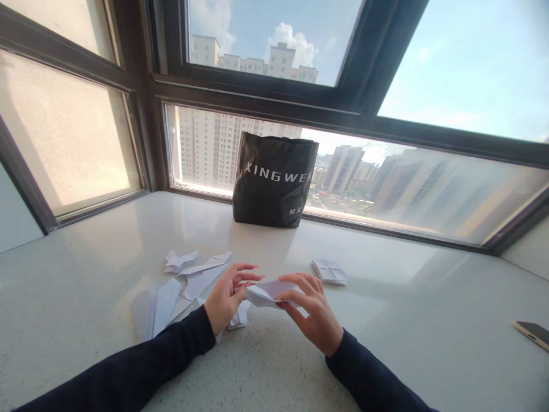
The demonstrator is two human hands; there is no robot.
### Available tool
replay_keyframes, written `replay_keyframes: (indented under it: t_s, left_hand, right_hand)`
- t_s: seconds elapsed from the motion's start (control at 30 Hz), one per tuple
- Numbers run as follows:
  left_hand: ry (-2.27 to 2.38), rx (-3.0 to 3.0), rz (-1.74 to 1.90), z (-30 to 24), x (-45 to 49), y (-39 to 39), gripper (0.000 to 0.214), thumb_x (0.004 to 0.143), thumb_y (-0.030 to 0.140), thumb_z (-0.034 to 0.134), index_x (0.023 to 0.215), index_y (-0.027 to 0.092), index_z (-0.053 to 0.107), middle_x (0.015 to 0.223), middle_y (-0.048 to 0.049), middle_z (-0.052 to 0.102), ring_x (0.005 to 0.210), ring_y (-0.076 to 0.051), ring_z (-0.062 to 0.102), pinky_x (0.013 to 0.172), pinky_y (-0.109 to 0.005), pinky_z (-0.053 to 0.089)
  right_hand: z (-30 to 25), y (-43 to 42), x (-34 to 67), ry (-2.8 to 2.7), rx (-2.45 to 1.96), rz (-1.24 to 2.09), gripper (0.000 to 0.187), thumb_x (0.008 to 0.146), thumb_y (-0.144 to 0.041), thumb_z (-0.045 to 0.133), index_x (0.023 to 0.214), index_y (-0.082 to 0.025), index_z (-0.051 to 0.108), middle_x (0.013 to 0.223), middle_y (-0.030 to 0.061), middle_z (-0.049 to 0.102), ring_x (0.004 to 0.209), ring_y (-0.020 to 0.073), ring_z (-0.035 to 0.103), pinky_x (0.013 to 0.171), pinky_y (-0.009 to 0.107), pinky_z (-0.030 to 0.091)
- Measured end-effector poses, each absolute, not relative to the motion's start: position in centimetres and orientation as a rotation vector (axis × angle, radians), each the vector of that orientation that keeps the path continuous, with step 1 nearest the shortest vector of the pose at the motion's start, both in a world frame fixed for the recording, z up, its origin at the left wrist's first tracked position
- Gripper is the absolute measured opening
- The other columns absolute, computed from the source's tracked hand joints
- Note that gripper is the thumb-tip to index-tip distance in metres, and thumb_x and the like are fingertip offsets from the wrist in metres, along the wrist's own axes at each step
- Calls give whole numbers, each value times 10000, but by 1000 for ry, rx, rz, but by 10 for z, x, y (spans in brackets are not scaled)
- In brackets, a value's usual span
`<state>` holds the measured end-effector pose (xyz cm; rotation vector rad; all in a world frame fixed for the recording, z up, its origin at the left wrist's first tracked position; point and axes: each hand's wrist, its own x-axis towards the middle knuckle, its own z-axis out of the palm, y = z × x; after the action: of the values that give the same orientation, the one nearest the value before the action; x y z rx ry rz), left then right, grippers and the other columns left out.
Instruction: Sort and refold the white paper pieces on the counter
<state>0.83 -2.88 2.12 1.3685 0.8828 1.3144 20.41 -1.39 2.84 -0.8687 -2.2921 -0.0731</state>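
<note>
Both hands hold one folded white paper piece (266,292) just above the pale stone counter (412,320). My left hand (227,297) pinches its left end with curled fingers. My right hand (311,312) grips its right side, thumb underneath and fingers over the top. Both arms wear dark sleeves. Folded white paper planes (201,269) lie to the left of my hands, with more folded sheets (160,303) nearer my left forearm. A small folded paper square (329,271) lies just beyond my right hand.
A black bag with white lettering (274,180) stands at the back of the counter against the window. A phone (534,333) lies at the right edge. Dark window frames (141,114) enclose the counter on the left and far sides.
</note>
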Motion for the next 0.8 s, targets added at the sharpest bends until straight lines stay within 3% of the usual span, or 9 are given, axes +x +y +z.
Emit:
replay_keyframes:
  t_s: [0.2, 0.33, 0.43, 0.53, 0.63, 0.8]
  left_hand:
    - [880, 1571, 1302, 17, 5, -28, 209, 742, 130, 420, 903, 155, 551, 990, -85, 599, 954, -202, 541, 836, -326, 401]
    - [938, 1825, 1197, 19, 1, -30, 243, 725, 154, 390, 783, 153, 626, 975, -90, 603, 961, -222, 521, 818, -324, 399]
    - [941, 1978, 1155, 22, 1, -34, 295, 790, 232, 349, 822, 169, 636, 965, -86, 599, 959, -216, 518, 837, -320, 381]
    - [914, 2077, 1141, 21, 1, -37, 236, 785, 292, 436, 909, 174, 599, 1002, -93, 580, 960, -209, 519, 823, -300, 395]
    - [918, 2172, 1148, 15, 3, -36, 217, 734, 226, 533, 944, 184, 569, 1051, -95, 557, 981, -201, 514, 848, -295, 389]
    - [899, 2242, 1200, 9, 3, -33, 137, 770, 135, 473, 838, 190, 578, 1072, -88, 542, 978, -171, 525, 844, -285, 407]
  right_hand:
    - [31, -18, 200, -2360, -788, -288, 138, 796, -183, 504, 772, -263, 615, 1037, 14, 589, 1066, 213, 430, 971, 489, 109]
    - [27, -15, 202, -2401, -776, -241, 136, 811, -168, 491, 784, -245, 600, 843, -7, 638, 948, 176, 503, 973, 458, 134]
    - [26, -14, 202, -2413, -805, -237, 142, 816, -165, 483, 793, -241, 601, 754, -16, 630, 854, 160, 522, 962, 441, 158]
    - [26, -15, 201, -2419, -811, -259, 152, 819, -158, 473, 784, -234, 600, 742, -12, 622, 815, 157, 519, 951, 438, 168]
    - [27, -16, 200, -2409, -801, -276, 165, 820, -149, 466, 767, -231, 599, 731, -9, 616, 805, 158, 516, 946, 435, 173]
    - [25, -15, 202, -2380, -807, -203, 138, 819, -160, 472, 799, -222, 593, 732, -4, 604, 757, 148, 515, 924, 420, 222]
